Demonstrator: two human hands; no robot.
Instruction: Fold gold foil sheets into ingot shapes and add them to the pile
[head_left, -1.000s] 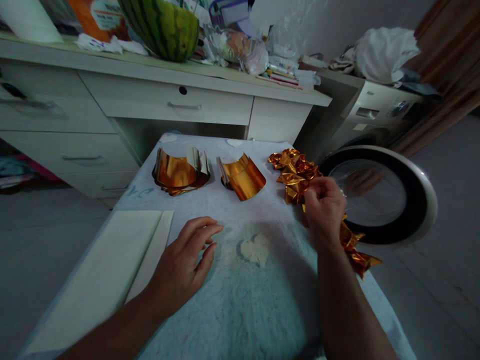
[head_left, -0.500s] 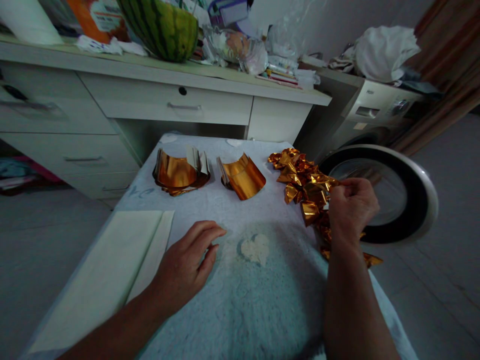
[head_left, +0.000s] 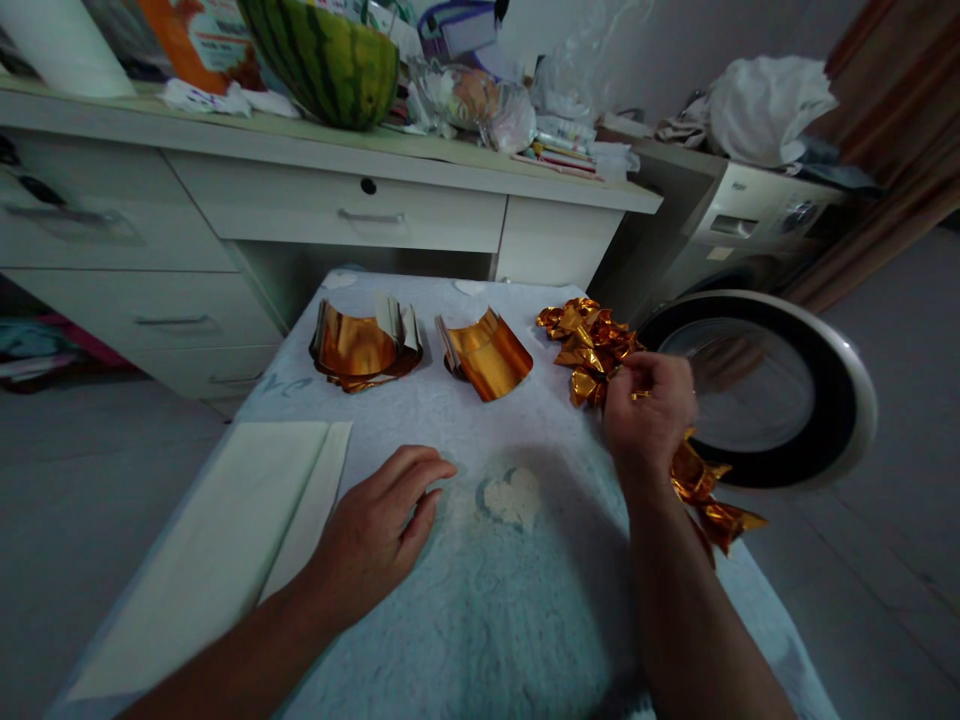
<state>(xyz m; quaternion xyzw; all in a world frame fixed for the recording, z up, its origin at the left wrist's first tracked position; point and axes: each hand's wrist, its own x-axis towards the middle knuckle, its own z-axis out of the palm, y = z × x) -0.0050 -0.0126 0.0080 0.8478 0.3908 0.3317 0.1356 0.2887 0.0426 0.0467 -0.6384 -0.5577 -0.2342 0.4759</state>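
Observation:
On the cloth-covered table (head_left: 465,560), my left hand (head_left: 386,515) rests palm down with fingers slightly apart, holding nothing. My right hand (head_left: 649,410) is closed over the pile of crumpled gold foil pieces (head_left: 589,340) at the table's right side; whatever is between its fingers is hidden. More folded gold foil (head_left: 712,500) lies at the right edge, beside my right forearm. A curved stack of gold sheets (head_left: 360,345) stands at the back left. Right of it sits a smaller curved gold stack (head_left: 491,355).
Long pale sheets (head_left: 202,540) lie along the table's left side. Behind stands a white counter (head_left: 450,165) with drawers, bearing a cut watermelon (head_left: 330,70) and plastic bags. A washing machine's round door (head_left: 757,390) hangs open close to the table's right edge.
My right hand has moved left over the foil pile, uncovering foil at the right edge. My left hand has stayed nearly still.

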